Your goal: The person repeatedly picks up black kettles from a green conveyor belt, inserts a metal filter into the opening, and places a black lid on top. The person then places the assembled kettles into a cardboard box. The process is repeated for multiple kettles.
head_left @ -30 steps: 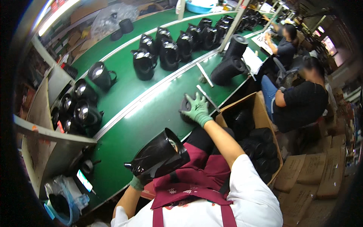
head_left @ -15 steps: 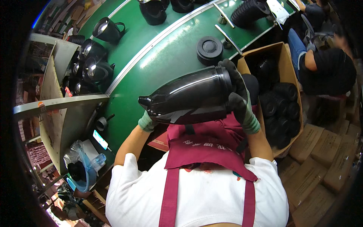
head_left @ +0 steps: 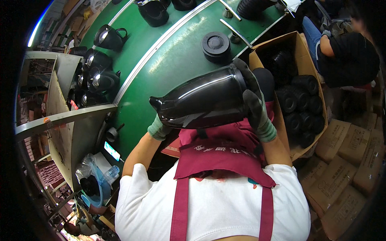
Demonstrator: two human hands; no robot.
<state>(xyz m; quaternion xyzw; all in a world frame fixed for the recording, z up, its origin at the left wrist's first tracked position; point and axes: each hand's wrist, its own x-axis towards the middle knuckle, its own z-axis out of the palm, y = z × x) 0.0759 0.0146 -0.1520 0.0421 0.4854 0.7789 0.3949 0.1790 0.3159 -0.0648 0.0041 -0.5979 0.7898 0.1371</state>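
A glossy black jug body [head_left: 201,98] with a small spout lies sideways between my hands, in front of my chest. Its spout end points left and its wide ringed end points right. My left hand [head_left: 159,127], in a glove with a pale green cuff, supports it under the spout end; the jug hides most of those fingers. At the wide end, my right hand [head_left: 254,102] is wrapped round the rim, its dark-coated glove fingers on top and its thumb on the near side.
On the green bench, round black parts [head_left: 216,46] are stacked beyond the jug. Black jugs [head_left: 109,37] stand at the far left. At right is a cardboard box [head_left: 295,42] of black round parts, with cartons [head_left: 333,180] behind it. A seated person [head_left: 348,60] works at far right.
The view has shifted slightly, so the bench and box sit a little differently. Both hands keep hold of the jug body, which stays nearly in place.
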